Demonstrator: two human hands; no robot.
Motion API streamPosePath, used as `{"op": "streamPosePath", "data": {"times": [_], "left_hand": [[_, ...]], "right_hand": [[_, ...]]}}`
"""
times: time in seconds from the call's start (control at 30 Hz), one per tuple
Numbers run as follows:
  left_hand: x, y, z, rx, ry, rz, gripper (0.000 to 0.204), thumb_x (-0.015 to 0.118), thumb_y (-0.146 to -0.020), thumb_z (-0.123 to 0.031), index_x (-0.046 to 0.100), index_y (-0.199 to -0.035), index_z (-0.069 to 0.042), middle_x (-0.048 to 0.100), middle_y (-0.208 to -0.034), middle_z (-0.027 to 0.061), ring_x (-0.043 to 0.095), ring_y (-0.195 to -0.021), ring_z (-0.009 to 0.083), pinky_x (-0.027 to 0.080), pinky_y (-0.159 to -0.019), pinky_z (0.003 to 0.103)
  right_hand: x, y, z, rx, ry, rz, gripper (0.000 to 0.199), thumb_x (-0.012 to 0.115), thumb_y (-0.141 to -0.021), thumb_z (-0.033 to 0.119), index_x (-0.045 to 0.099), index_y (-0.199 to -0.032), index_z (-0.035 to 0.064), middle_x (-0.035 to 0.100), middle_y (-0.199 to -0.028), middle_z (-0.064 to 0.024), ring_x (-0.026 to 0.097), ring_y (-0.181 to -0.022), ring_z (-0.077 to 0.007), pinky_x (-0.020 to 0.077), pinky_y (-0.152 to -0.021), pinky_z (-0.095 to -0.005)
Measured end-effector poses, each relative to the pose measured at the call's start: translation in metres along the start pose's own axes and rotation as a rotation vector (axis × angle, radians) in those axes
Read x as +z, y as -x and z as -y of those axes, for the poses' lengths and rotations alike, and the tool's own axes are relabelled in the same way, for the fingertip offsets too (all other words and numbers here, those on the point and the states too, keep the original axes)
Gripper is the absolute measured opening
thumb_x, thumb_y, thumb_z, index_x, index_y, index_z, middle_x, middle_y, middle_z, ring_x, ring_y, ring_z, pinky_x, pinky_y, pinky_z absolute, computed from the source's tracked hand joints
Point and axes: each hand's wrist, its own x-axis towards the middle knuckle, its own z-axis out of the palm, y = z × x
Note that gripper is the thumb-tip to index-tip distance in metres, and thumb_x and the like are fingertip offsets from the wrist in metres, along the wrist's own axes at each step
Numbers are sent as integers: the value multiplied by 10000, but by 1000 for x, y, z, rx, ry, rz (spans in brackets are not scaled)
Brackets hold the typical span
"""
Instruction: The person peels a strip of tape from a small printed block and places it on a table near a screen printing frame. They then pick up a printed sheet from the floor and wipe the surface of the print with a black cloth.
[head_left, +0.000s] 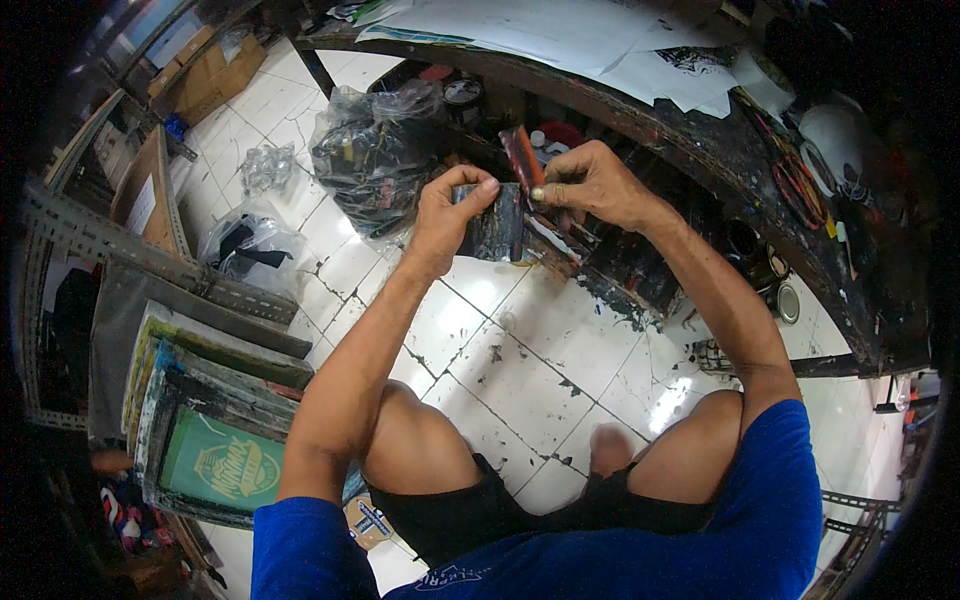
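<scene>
My left hand (pixel 445 212) pinches the top edge of a dark, ink-smeared flat piece (pixel 490 230) between thumb and fingers; its exact kind is unclear. Close beside it, my right hand (pixel 600 188) is closed on the lower end of a red-orange strip with dark smears (pixel 521 160), which looks like a squeegee blade and tilts up and to the left. Both hands are held in front of me above the tiled floor, near the workbench's edge. Some of the right fingers are hidden behind the thumb side.
A stained workbench (pixel 600 95) carries white paper sheets (pixel 520 35). Beneath it stand cans (pixel 462 97) and clutter. A black plastic bag (pixel 365 155) and a clear bag (pixel 252 248) lie on the floor. Framed printing screens (pixel 225 455) lean at the left beside a metal rack (pixel 130 245).
</scene>
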Motion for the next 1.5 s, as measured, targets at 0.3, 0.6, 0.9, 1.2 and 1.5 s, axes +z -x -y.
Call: {"op": "streamPosePath", "data": {"times": [0.3, 0.6, 0.9, 1.2, 1.5], "left_hand": [[0, 0, -7, -185, 403, -72, 197, 629, -977, -258, 665, -962, -65, 663, -875, -2, 620, -748, 89, 515, -692, 251], [-1, 3, -11, -162, 531, -50, 260, 563, -1005, -301, 665, -1042, -65, 705, -918, 35, 683, -787, 125, 573, -715, 279], [-6, -4, 2, -252, 756, -20, 402, 502, -1018, -423, 654, -1030, -51, 689, -872, 124, 621, -621, 198, 501, -522, 286], [-4, -3, 1, -198, 731, 52, 490, 494, -1003, -507, 647, -1002, -41, 681, -871, 126, 608, -600, 197, 493, -513, 273], [-14, 1, 6, -143, 796, 89, 612, 562, -900, -679, 631, -925, -71, 661, -837, 112, 611, -588, 195, 494, -489, 262]], "right_hand": [[0, -2, -7, -61, -104, -118, 152, 704, -923, 121, 703, -989, -16, 670, -771, -34, 612, -612, -79, 457, -504, -241], [5, -1, 5, 0, -94, -99, 186, 693, -909, 78, 674, -1050, -43, 686, -794, -68, 651, -627, -106, 469, -506, -249], [4, -5, -7, -67, -68, -77, 217, 697, -883, 87, 666, -1048, -51, 690, -803, -77, 656, -641, -112, 509, -538, -255], [12, -2, 0, -67, -238, -30, 168, 704, -884, 111, 695, -979, -28, 651, -776, -13, 578, -636, -66, 472, -535, -242], [27, -1, 15, -21, -174, -98, 183, 722, -859, 115, 701, -993, -8, 664, -780, -18, 579, -664, -55, 472, -575, -248]]}}
